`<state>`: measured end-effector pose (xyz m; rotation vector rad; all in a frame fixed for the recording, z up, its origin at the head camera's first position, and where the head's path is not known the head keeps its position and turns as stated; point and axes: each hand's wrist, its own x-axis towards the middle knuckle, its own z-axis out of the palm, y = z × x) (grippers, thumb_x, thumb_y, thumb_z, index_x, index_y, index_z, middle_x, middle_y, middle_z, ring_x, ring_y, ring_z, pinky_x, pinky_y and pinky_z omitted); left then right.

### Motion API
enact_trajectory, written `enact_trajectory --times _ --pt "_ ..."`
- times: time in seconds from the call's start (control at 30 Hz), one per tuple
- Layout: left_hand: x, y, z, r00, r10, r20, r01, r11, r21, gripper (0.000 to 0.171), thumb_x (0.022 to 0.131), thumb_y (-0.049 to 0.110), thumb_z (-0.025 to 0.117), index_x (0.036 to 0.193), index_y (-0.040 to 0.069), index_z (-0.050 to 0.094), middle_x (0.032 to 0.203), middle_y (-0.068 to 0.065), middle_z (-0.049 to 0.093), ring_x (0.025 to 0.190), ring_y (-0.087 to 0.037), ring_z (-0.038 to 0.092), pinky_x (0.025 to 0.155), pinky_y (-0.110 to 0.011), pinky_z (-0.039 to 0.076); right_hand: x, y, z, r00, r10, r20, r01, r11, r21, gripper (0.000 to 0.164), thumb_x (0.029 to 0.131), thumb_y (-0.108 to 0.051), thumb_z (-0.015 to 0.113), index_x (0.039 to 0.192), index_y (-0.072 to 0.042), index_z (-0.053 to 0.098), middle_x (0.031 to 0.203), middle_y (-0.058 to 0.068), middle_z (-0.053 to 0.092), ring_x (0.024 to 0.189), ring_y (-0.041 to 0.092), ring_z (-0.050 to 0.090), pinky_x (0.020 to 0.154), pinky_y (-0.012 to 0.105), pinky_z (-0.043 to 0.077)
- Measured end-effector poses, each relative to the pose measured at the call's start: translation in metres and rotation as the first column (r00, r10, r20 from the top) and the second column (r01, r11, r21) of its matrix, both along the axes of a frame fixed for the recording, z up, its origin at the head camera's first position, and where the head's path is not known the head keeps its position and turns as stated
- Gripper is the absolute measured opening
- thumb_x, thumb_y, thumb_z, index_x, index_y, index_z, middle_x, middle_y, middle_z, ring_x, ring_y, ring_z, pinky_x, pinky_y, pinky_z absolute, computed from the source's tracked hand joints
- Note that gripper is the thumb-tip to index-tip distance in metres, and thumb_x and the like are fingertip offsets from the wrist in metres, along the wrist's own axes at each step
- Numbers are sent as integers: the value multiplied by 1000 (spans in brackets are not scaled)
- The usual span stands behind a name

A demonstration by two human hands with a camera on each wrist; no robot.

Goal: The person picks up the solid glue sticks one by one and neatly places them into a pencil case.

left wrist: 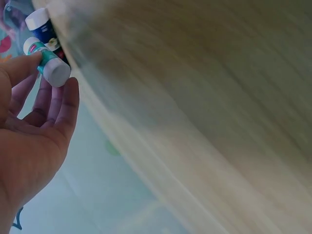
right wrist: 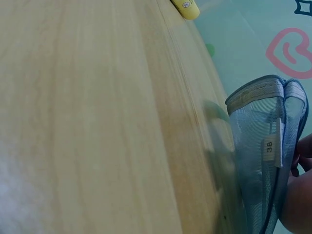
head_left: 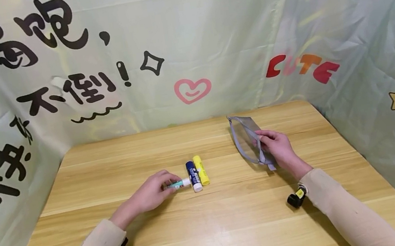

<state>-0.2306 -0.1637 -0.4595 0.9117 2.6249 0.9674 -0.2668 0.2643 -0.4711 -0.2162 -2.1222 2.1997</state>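
Note:
My left hand [head_left: 155,190] pinches a small teal-and-white glue stick [head_left: 179,184] between thumb and fingers. Its white end points right, close beside a dark blue glue stick [head_left: 193,176] with a white cap. Against that one lies a yellow glue stick [head_left: 201,170] on the table. The left wrist view shows the teal stick [left wrist: 48,61] in the fingertips, overlapping the blue one [left wrist: 45,33]. Farther right, my right hand [head_left: 279,147] grips a grey mesh pouch [head_left: 253,140] by its side, its mouth spread and facing left. A small "3B" tag [right wrist: 269,147] shows on the pouch in the right wrist view.
The wooden table [head_left: 143,245] ends at a printed cloth backdrop [head_left: 150,26], which also rises along both sides. A black wrist camera with a yellow label [head_left: 297,197] hangs at the right cuff, low over the tabletop.

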Motion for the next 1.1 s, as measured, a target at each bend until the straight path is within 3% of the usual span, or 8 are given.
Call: enact_trajectory --times 0.17,0.3,0.57,0.7,0.87,1.0,1.1 --pt "1 -1 4 1000 20 11 -21 996 89 28 100 8 69 127 13 71 110 2 66 94 -12 62 82 -29 58 0 0 0 1000 -3 3 3 1000 -15 30 104 -2 55 129 13 62 99 7 73 85 14 76 77 21 61" --pt "0 2 8 997 74 31 -78 982 170 28 100 8 68 129 10 69 112 0 66 99 -16 64 88 -32 59 1 -1 1 1000 2 15 -2 1000 16 35 105 -3 53 135 16 57 99 5 72 85 11 75 78 20 60" --pt "-7 17 8 966 210 152 -250 910 330 36 102 13 68 135 3 60 121 -12 68 111 -27 67 97 -41 58 2 1 1 1000 4 25 -4 1000 27 38 106 -4 53 137 17 54 98 5 73 85 9 74 78 19 60" --pt "-15 29 6 922 293 252 -374 844 385 42 102 16 68 139 2 56 125 -15 65 112 -29 66 96 -42 58 2 2 2 1000 -1 25 0 999 34 37 106 -5 53 137 16 55 99 4 72 85 9 74 78 19 60" --pt "-28 44 1 848 383 366 -517 747 417 44 101 14 67 139 -4 54 126 -21 62 111 -32 66 94 -41 59 2 1 1 1000 -7 21 7 1000 11 36 106 -3 53 136 17 56 102 8 73 86 12 75 79 21 60" --pt "-32 55 -1 804 431 409 -581 715 390 44 100 13 68 138 -5 54 127 -21 62 113 -33 64 94 -40 58 2 1 0 1000 -4 19 4 1000 14 36 106 -3 52 136 17 55 102 8 73 87 12 75 80 21 60" --pt "-32 63 -2 793 436 425 -592 717 370 43 100 12 68 137 -4 54 127 -21 63 116 -34 64 95 -41 58 2 1 0 1000 -4 22 4 1000 21 36 106 -3 52 137 16 55 101 7 72 87 12 75 81 21 60"
